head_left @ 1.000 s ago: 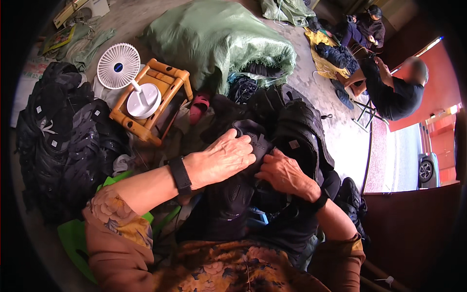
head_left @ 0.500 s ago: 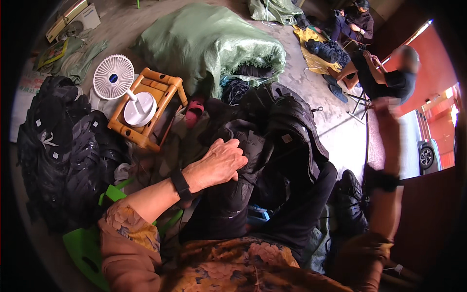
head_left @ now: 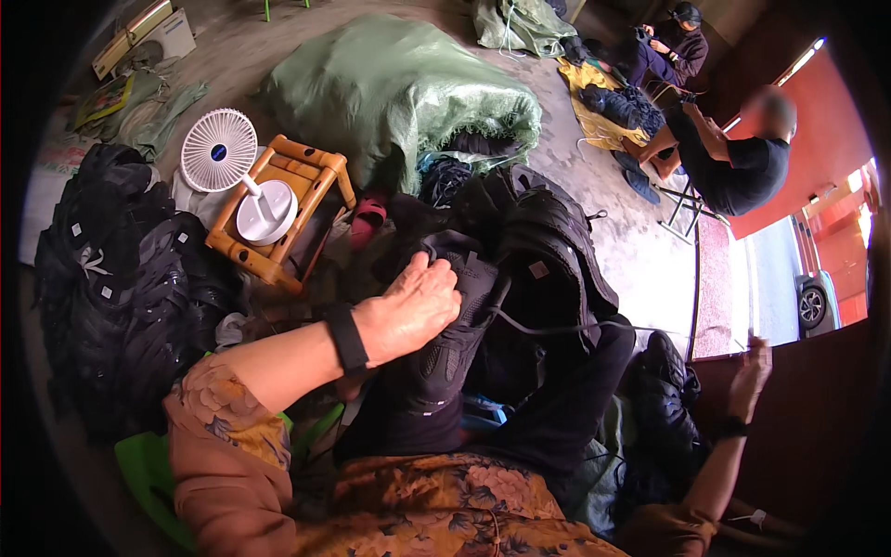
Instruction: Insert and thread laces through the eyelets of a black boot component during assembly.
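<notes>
A black mesh shoe upper (head_left: 444,364) lies across my lap. My left hand (head_left: 408,311), with a black band on its wrist, is closed on its top near the ankle opening; the fingertips are partly hidden. From the shoe a thin dark lace (head_left: 557,330) stretches rightward over my knee. Far out to the right, my right hand (head_left: 750,376) is raised with its fingers pinched at the lace's end. More black shoe uppers (head_left: 549,251) are heaped just beyond my right thigh.
At left stand a large pile of black shoe uppers (head_left: 139,278) and a white fan (head_left: 264,212) on a bamboo stool (head_left: 316,158). Ahead is a big green woven sack (head_left: 371,93). A seated person (head_left: 742,172) works at upper right, another person (head_left: 673,51) farther back. More black shoes (head_left: 664,390) lie at my right.
My right hand has come down from its raised, blurred position at the right. The lace now shows stretched between shoe and hand. My left hand stays on the shoe, slightly shifted left.
</notes>
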The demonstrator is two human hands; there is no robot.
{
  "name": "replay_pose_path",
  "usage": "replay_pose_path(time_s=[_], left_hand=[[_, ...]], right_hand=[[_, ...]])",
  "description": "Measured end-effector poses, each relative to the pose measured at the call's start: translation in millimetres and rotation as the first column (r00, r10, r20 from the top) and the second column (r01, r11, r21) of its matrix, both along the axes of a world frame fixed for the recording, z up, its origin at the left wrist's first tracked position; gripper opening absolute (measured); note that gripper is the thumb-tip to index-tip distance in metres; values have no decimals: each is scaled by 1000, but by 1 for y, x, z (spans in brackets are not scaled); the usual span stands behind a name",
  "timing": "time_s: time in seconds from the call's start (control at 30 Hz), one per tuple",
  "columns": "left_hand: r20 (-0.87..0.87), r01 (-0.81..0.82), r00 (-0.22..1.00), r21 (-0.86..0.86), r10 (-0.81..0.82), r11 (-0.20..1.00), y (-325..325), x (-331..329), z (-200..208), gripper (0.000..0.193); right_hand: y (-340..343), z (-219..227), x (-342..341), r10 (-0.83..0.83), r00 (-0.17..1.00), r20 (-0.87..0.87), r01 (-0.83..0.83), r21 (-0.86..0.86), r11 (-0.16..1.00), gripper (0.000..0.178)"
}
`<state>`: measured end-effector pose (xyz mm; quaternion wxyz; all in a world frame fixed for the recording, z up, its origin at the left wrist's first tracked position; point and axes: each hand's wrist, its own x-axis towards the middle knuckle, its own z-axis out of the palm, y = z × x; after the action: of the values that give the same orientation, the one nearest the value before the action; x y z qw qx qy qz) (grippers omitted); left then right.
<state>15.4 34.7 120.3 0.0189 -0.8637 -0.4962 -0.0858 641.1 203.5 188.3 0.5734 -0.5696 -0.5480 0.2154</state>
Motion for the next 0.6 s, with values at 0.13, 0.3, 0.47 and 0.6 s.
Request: replay_pose_path(time_s=[0.13, 0.3, 0.47, 0.6], left_hand=[[-70, -10, 998, -97, 3, 995, 9, 5, 6, 10], [493, 52, 815, -587, 305, 808, 32, -8, -8, 6], [801, 328, 473, -546, 366, 770, 33, -7, 2, 19], [779, 288, 469, -580, 416, 762, 39, -3, -10, 22]], right_hand=[[-62, -30, -170, 274, 960, -61, -280, -266, 922, 29], [-130, -29, -304, 610, 633, -477, -768, -490, 413, 6], [-141, -52, -402, 538, 481, -692, -876, -407, 258, 26], [-139, -86, -447, 365, 359, -859, -921, -263, 286, 18]])
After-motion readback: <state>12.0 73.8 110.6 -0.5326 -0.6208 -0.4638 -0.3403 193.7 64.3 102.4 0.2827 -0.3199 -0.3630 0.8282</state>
